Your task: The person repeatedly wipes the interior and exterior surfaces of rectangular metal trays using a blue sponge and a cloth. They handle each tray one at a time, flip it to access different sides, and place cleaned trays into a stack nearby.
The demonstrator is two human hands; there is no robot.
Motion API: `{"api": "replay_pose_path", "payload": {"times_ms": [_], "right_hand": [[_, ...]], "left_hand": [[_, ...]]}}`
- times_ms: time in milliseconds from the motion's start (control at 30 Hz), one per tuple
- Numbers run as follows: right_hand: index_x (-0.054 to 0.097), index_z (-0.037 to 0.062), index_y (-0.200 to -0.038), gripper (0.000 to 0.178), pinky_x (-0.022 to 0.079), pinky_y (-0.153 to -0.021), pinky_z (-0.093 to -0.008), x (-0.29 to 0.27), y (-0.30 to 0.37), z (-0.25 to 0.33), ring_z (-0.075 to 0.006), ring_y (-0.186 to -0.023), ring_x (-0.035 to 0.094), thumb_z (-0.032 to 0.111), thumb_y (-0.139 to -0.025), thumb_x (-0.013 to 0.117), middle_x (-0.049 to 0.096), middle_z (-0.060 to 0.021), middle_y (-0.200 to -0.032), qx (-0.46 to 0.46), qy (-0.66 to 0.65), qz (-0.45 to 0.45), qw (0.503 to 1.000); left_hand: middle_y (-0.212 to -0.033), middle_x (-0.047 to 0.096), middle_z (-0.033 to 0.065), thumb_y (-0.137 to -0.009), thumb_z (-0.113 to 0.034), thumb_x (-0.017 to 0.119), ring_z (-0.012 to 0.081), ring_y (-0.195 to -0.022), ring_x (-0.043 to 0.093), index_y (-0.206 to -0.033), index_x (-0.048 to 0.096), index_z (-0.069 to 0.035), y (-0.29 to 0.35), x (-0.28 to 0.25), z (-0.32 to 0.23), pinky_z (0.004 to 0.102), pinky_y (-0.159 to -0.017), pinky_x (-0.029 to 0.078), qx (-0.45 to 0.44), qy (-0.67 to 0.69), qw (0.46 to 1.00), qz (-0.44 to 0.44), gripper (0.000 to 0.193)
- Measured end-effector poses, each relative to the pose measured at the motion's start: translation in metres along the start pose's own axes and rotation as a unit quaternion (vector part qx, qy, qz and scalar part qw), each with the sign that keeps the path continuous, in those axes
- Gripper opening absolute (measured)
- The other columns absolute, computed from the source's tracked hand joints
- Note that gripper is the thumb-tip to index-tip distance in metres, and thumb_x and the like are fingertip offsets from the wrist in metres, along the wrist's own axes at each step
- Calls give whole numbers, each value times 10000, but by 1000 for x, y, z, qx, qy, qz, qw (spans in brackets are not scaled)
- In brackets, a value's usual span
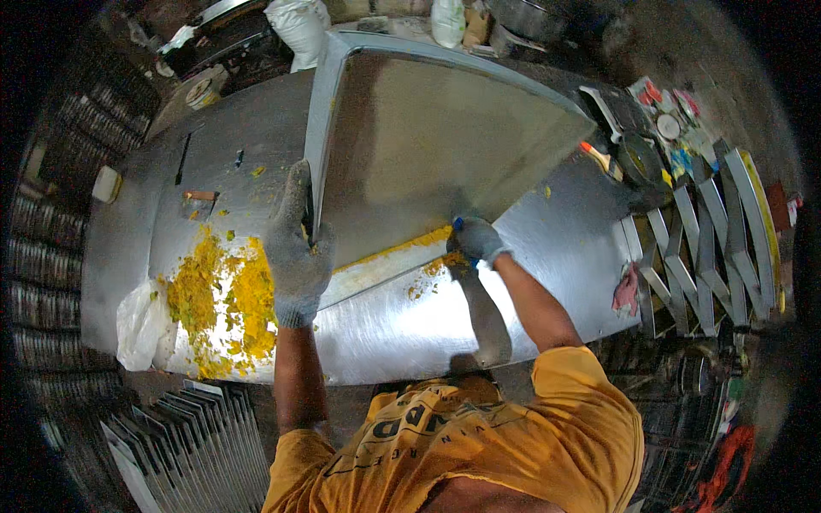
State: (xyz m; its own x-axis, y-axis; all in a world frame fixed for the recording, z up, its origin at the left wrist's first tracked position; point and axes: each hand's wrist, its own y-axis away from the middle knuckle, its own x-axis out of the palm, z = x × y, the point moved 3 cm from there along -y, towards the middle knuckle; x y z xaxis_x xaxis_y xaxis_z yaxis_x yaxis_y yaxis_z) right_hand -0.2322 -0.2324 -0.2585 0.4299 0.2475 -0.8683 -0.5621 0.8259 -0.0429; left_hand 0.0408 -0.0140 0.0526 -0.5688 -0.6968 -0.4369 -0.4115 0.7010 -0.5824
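Note:
My left hand (298, 256), in a grey glove, grips the left rim of a large metal tray (410, 145). The tray stands tilted over the steel table, its inner face brownish and smeared. At its near edge, my right hand (481, 239), also gloved, is closed around something with a blue part (458, 224); the rest is hidden by the fingers. A line of yellow crumbs (389, 255) lies along that near edge, beside the right hand. More crumbs (436, 265) have fallen on the table just below. A big heap of yellow-orange crumbs (205, 282) spreads left of my left hand.
A clear plastic bag (141, 325) lies beside the heap. Stacked metal trays (701, 248) stand at the right, and others (192, 436) at the lower left. A brush (601, 160) and a dark pan (640, 158) are at the far right. White sacks (299, 30) stand behind.

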Motion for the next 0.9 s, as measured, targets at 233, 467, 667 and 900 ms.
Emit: {"api": "replay_pose_path", "payload": {"times_ms": [233, 467, 667, 900], "right_hand": [[731, 65, -964, 278, 526, -840, -478, 4, -5, 25, -392, -979, 687, 289, -881, 589, 707, -232, -1040, 8, 2, 1, 1000], [736, 70, -931, 257, 516, -713, -410, -4, -20, 123, -254, -776, 675, 288, -892, 606, 704, -127, -843, 49, -248, 134, 958], [758, 85, -945, 275, 541, -774, -492, 3, 6, 246, -355, -920, 715, 292, -861, 597, 749, -150, -945, -148, 188, 194, 951], [745, 84, -933, 259, 539, -775, -477, -19, -16, 41, -339, -907, 706, 285, -869, 596, 740, -142, -939, 37, 44, 20, 998]], "left_hand": [[-1463, 513, 256, -742, 11, 524, 338, -1396, 473, -1460, 450, 58, 4, 0, 29, 387, -1138, 378, 9, 12, 999, -32, 723], [-1432, 530, 268, -774, -79, 609, 356, -1365, 497, -1453, 432, 81, 3, -10, 49, 396, -1118, 392, -16, 31, 999, -25, 720], [-1320, 583, 290, -704, -48, 594, 432, -1240, 569, -1417, 475, 61, 13, -15, 7, 429, -1050, 441, -11, -75, 997, -7, 732], [-1038, 650, 216, -762, -259, 704, 391, -920, 655, -1237, 591, 23, 44, -6, -35, 434, -803, 533, 131, -50, 990, 27, 564]]}}
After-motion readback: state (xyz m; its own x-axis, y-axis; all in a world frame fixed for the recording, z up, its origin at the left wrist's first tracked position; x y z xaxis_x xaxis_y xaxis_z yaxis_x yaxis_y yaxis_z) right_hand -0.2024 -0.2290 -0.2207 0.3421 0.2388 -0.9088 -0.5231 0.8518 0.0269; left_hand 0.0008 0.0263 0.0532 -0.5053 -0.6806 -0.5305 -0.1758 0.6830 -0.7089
